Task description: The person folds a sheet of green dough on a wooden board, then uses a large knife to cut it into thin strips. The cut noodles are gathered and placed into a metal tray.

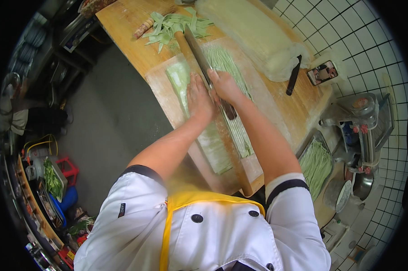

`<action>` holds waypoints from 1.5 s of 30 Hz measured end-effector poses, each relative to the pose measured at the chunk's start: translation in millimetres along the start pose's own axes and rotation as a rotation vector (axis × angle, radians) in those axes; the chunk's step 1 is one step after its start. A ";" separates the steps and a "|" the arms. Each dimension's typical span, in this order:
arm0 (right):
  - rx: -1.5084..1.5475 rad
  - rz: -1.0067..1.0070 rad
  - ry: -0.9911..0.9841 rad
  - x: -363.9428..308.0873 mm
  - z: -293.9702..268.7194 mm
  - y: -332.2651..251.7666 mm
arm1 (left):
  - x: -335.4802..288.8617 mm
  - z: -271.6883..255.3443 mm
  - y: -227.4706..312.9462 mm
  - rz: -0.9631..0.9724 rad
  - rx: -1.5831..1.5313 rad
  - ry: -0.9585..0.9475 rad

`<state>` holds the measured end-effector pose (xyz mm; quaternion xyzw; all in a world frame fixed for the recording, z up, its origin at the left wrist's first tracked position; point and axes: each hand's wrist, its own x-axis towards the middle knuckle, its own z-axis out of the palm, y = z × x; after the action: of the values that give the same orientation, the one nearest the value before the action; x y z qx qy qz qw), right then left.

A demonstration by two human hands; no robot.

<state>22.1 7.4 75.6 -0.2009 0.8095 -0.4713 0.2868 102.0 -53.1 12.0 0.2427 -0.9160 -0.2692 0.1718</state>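
Across a folded pale green dough sheet (179,77) lies a long wooden rod (238,169), slanting from the far left toward me. My left hand (199,97) rests flat against the rod and the dough, its fingers stretched out. My right hand (226,86) is closed round a long knife (196,49), its blade running along the rod's right side. The knife's dark handle end (231,112) shows below that hand. Right of the blade lie thin cut green noodles (227,63). The exact grip of my right fingers is partly hidden.
Wide green dough strips (168,27) and a short rolling pin (143,28) lie at the far end of the wooden table (122,22). Plastic covers a large pale roll (258,45). A black-handled tool (294,74), phone (322,73), noodle tray (316,167) and machine (355,117) are at right.
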 end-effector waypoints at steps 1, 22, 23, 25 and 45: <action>0.060 0.012 -0.008 2.0 -1.3 -5.7 | 0.3 -0.6 0.3 0.001 -0.016 0.021; 0.014 0.089 0.187 -323.9 -33.5 85.0 | 13.3 25.2 -16.7 0.076 0.050 0.115; -0.012 0.064 0.150 -329.8 -30.5 88.2 | 13.1 24.0 -17.7 0.062 0.048 0.091; -0.024 0.015 0.129 -336.3 -26.1 94.0 | 13.6 20.7 -20.3 0.107 0.019 0.081; 0.107 0.065 -0.024 -299.5 -28.5 120.5 | 13.0 26.9 -17.9 0.074 0.025 0.095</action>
<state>222.9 261.4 63.2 -0.1645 0.7859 -0.5018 0.3217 85.6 -62.2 -17.3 0.2231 -0.9185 -0.2396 0.2219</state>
